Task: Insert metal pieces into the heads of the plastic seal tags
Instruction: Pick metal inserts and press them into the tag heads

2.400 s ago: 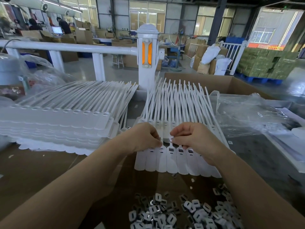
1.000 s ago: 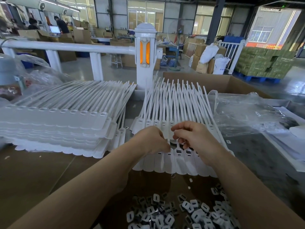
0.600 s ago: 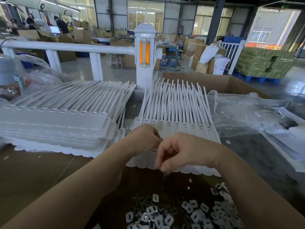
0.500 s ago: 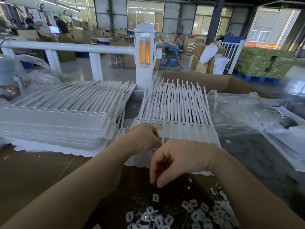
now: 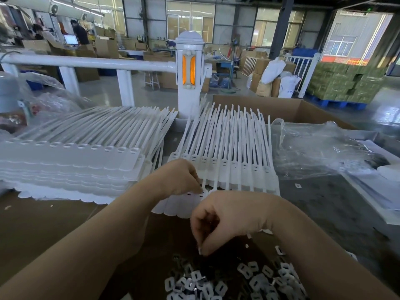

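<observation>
White plastic seal tags [image 5: 225,167] lie in the centre of the frame: a joined strip of flat rounded heads, each with a small dark slot, their long thin tails fanning up toward the top of the picture. This strip sits on a stack of the same, and one lower strip juts out toward the bottom, its scalloped edge and slotted heads showing just under the hands. The left hand [image 5: 179,177] rests at the left end of that strip, fingers curled down, fingertips pressing on a tag head by a slot. The right hand [image 5: 225,217] hangs lower, centre-right, wrist bent, fingers bunched and pointing down toward the pile of metal pieces [image 5: 229,280] at the bottom of the frame; whether it pinches one I cannot tell. The pieces are small, silvery, roughly rectangular clips with a cut-out window, heaped loose on brown cardboard [image 5: 43,230], a few strays [image 5: 297,185] scattered to the right. Left of centre, a taller stack of tag strips [image 5: 71,161] sits with its tails angled up and right. Crumpled clear plastic sheeting [image 5: 320,152] lies to the right, an open cardboard box [image 5: 290,109] behind it. Further back stands a white railing post [image 5: 189,72] with an orange reflector, then a factory floor with cartons and a green palletised stack [image 5: 346,83] at upper right.
</observation>
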